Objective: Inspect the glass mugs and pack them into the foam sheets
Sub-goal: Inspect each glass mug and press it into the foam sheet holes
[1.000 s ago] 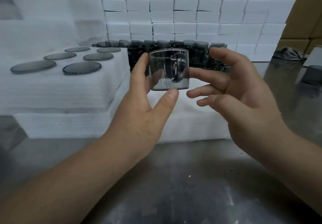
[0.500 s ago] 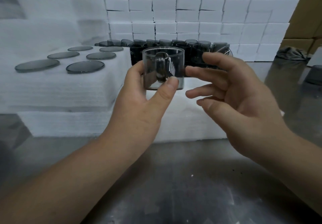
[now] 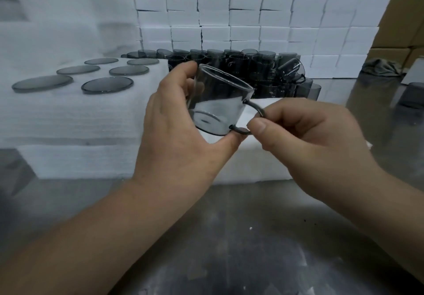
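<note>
Smoky grey glass: a single mug is being held in the air at the middle of the view, tilted, above the front edge of a metal table. The left hand is gripping its body, fingers curling over the far rim and thumb pressing under the base. The right hand is pinching the mug's thin handle between thumb and forefinger, with the other fingers curled in.

Just behind the hands, a thick stack of white foam sheets is lying on the table. Six round grey glass discs are showing flush in its top; they may be the bases of mugs sunk into the foam, but the view is too shallow to tell. Behind the stack, a crowd of matching dark mugs is standing packed together. A wall of small white boxes is rising behind them, with brown cartons at the right edge.
</note>
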Motion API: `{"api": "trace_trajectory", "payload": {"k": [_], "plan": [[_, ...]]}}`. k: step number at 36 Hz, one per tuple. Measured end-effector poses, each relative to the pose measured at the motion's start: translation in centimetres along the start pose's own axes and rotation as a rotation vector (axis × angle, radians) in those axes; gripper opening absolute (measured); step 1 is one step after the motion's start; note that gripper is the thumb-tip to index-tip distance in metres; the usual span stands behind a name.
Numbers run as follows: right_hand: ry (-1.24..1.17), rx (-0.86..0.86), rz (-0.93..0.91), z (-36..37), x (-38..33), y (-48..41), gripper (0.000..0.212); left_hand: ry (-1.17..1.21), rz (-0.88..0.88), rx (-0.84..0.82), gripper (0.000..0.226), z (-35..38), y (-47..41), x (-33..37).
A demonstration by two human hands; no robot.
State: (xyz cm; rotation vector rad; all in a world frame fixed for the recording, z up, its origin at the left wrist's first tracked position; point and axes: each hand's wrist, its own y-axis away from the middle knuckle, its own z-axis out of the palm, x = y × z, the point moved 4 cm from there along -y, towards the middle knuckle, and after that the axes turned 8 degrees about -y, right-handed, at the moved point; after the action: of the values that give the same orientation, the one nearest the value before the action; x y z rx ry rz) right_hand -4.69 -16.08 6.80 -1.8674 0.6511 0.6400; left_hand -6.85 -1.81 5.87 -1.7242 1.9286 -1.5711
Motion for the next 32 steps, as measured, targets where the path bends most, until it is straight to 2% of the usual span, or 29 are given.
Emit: {"api": "trace_trajectory", "payload": {"k": [5,12,17,23,28,30,32], "plan": [[-0.149,0.019,0.115,-0.1,0.4,-0.4,0.020,-0.025,0.027,-0.042,0.085,0.0,0.0,0.1],[-0.412,0.188,0.246,-1.4,1.3,-1.3,0.026,0.040,0.034,-0.075,0.081,0.2,0.2,0.0],[-0.448,0.216,0.271,-1.7,1.7,-1.6,0.027,0.147,-0.019,-0.095,0.068,0.3,0.1,-0.5],[-0.489,0.206,0.285,-1.5,2.0,-1.7,0.029,0.300,0.022,-0.191,0.060,0.6,-0.1,-0.1],[-0.477,0.170,0.257,-1.2,2.0,-1.5,0.031,0.491,0.084,-0.257,0.027,0.7,-0.2,0.5],[-0.467,0.157,0.244,-1.1,2.0,-1.5,0.030,0.520,0.103,-0.276,0.028,0.6,-0.1,0.6],[-0.456,0.149,0.232,-1.0,2.0,-1.5,0.029,0.537,0.049,-0.272,0.042,0.8,-0.1,0.1]]}}
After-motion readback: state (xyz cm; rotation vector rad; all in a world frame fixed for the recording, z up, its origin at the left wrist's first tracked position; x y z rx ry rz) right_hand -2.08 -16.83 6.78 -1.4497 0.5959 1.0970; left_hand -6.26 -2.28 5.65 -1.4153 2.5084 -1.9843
